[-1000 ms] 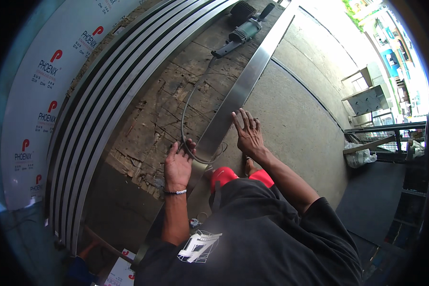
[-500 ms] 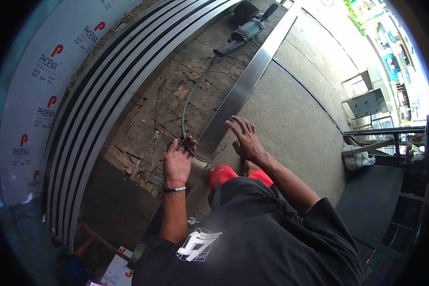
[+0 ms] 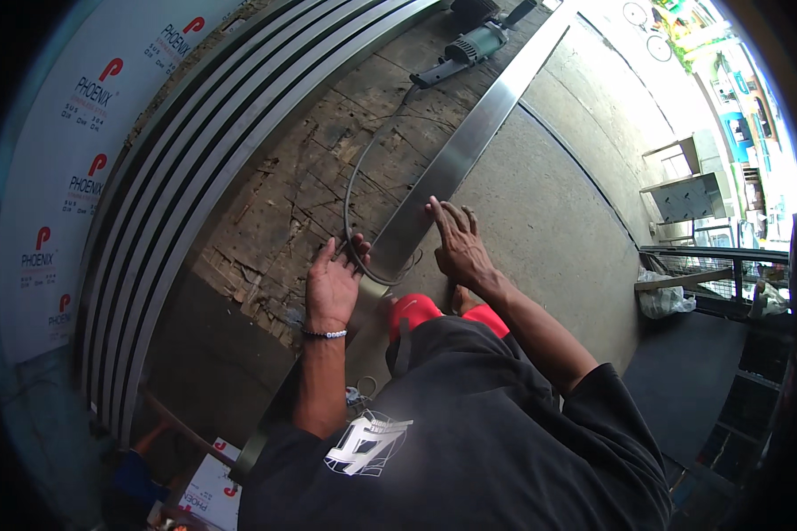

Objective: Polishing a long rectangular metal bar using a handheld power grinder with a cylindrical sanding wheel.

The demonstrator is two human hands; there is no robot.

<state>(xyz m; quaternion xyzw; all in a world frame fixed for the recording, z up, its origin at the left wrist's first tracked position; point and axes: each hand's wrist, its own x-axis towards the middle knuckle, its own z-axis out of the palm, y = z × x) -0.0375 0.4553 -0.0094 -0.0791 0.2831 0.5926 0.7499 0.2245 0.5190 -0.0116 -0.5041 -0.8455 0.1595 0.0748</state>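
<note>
A long, flat brushed-metal bar [image 3: 457, 159] runs from near my legs to the far right along the edge of a worn wooden bench. At its near end, my left hand [image 3: 335, 288] lies palm up, its fingers loosely spread and bent, next to a grey power cable [image 3: 349, 199]. The cable crosses close over these fingertips; whether they touch it I cannot tell. My right hand [image 3: 463, 248] is palm down, fingers stretched out, with the index fingertip at the bar's right edge. A power tool [image 3: 474, 46] with a grey-green body and dark handles lies at the far end.
Several long metal profiles [image 3: 239, 133] lie side by side on the left. Beyond them is a white printed sheet [image 3: 58, 195]. The bench's wooden top [image 3: 266, 221] is splintered. A dark panel [image 3: 677, 363] and a plastic bag [image 3: 666, 296] are on the right.
My right hand has shifted slightly forward, its index finger now straighter at the bar's edge. The left hand stays nearly in place beside the cable. The whole view has turned a little.
</note>
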